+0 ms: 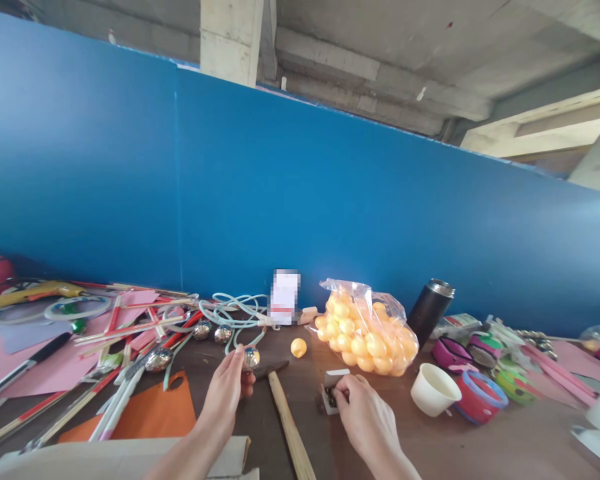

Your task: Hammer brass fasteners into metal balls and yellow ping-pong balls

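My left hand [230, 381] grips a shiny silver ball [251, 359] between thumb and fingers, raised over the brown table. Fingers pinched together, my right hand [365, 413] reaches into a small white open box [332, 403] that holds small dark pieces. Whatever those fingertips hold is too small to make out. Between my hands lies a hammer [289, 427], its wooden handle toward me and its dark head partly behind the left fingers. One loose orange ball [299, 347] rests just beyond the hammer.
Behind stand a clear bag of orange balls [365, 333], a phone [284, 297] and a black flask [431, 310]. A cream paper cup [435, 390] is at right beside colourful small round items [481, 397]. Sticks, coiled tubing [235, 307] and orange felt [155, 407] crowd the left.
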`<state>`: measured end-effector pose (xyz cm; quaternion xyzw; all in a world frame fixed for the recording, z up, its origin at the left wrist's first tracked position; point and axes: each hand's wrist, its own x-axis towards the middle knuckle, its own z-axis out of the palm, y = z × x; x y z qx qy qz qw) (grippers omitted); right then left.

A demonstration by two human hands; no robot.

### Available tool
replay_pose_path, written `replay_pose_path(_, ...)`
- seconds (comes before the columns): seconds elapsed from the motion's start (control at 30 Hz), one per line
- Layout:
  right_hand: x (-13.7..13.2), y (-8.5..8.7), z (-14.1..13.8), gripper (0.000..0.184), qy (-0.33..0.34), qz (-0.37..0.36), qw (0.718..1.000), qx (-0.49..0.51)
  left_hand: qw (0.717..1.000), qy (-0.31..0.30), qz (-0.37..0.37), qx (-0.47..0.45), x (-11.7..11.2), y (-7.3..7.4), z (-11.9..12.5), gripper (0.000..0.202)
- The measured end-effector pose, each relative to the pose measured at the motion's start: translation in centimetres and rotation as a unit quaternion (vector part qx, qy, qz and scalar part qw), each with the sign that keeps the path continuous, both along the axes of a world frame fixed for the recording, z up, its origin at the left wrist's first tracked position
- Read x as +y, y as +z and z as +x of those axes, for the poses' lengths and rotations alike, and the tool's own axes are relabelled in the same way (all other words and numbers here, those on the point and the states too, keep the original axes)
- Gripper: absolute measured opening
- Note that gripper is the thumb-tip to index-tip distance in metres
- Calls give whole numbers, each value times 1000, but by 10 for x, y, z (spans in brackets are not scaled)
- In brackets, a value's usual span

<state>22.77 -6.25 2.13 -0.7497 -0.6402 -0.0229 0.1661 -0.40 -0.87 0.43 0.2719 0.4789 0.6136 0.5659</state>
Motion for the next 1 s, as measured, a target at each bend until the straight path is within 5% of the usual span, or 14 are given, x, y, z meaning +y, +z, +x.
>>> replay_pose_path(1.0, 4, 1, -3, 16, -2, -37, 999, -7, 1000, -22, 0, 15, -3, 2, 0, 58)
